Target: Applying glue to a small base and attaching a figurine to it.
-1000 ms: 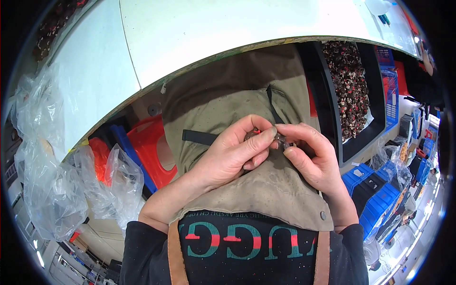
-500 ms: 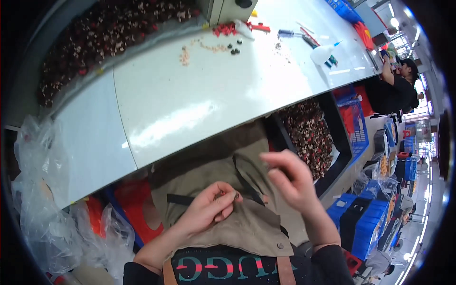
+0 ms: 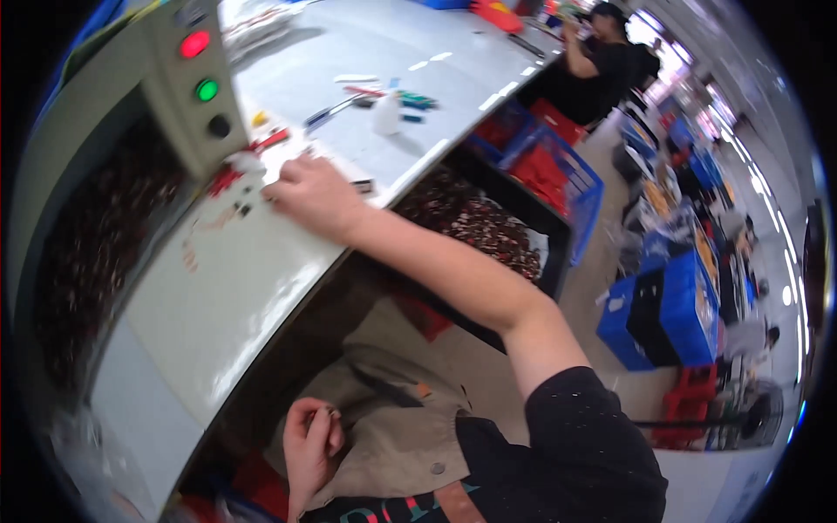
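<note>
My right hand [image 3: 316, 199] is stretched out over the white worktable [image 3: 261, 292], fingers bent down and together at its surface. Its fingertips are beside several small black pieces [image 3: 245, 209] and a little heap of red pieces [image 3: 225, 180]; whether they grip anything is hidden. Close to my body, above the brown apron [image 3: 410, 440], my left hand [image 3: 309, 443] is closed with thumb and forefinger pinched. A small dark piece [image 3: 330, 411] shows at its fingertips, too small to name.
A machine post with lit buttons [image 3: 207, 90] stands left of my right hand. Beyond it lie a white bottle [image 3: 386, 113] and a screwdriver [image 3: 331, 112]. Under the table's edge sits a black tray of mixed small pieces [image 3: 475, 228], then a blue crate [image 3: 582, 196]. A co-worker [image 3: 602, 65] is farther off.
My right hand has gone from beside my left hand, over my lap, forward and left onto the table. The view has swung right. My left hand stays closed near the apron.
</note>
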### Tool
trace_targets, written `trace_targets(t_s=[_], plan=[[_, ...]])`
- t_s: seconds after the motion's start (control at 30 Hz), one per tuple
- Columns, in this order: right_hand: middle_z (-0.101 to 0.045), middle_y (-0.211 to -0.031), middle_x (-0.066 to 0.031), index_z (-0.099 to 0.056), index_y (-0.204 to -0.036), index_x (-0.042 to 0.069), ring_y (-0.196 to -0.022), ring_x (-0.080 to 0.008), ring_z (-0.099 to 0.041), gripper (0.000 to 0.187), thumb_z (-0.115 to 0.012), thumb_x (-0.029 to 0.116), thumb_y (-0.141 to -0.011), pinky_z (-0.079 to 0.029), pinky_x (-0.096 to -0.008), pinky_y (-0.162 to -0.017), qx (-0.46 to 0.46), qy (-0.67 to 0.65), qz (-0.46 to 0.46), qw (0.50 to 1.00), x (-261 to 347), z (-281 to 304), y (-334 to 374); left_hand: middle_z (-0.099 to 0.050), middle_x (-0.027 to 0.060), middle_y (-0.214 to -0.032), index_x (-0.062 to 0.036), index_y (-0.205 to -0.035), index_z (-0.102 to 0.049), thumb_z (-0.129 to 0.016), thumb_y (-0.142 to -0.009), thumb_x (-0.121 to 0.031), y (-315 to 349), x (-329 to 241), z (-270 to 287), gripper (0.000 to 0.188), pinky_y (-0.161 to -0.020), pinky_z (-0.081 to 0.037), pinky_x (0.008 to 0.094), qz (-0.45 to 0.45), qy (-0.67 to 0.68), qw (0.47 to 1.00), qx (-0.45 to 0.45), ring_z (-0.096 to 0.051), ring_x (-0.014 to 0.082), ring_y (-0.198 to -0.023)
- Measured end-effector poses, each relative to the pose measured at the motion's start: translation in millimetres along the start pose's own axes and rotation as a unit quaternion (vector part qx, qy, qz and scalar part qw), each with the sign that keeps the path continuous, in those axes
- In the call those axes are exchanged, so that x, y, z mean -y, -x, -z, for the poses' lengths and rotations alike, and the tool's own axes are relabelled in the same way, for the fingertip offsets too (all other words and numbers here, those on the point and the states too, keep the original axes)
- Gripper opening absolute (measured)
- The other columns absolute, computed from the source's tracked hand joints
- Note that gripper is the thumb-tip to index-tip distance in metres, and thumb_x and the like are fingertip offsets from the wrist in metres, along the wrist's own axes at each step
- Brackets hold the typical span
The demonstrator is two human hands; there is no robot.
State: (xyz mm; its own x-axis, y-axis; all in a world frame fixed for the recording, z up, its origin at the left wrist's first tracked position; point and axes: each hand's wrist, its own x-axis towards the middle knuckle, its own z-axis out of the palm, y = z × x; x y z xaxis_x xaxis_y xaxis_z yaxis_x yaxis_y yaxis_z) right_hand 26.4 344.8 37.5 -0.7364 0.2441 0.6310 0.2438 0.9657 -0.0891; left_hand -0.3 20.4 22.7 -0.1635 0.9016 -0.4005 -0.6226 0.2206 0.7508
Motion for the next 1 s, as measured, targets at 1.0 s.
trace_targets(t_s=[1.0], plan=[[-0.061,-0.079,-0.0097,-0.062,-0.089,0.002,-0.072,-0.0159,-0.058,0.013,-0.064,0.011,-0.080,-0.046,-0.0268,-0.066,-0.050,-0.219,-0.310,0.924,2,105,75,-0.049,0.0070,-0.110,-0.0045,-0.126,-0.040,-0.047,-0.092,-0.009,-12,1,-15,0.036,-0.080,-0.045,0.0248,0.016,0.114,0.993,-0.007,-0.053,0.0167,-0.099]])
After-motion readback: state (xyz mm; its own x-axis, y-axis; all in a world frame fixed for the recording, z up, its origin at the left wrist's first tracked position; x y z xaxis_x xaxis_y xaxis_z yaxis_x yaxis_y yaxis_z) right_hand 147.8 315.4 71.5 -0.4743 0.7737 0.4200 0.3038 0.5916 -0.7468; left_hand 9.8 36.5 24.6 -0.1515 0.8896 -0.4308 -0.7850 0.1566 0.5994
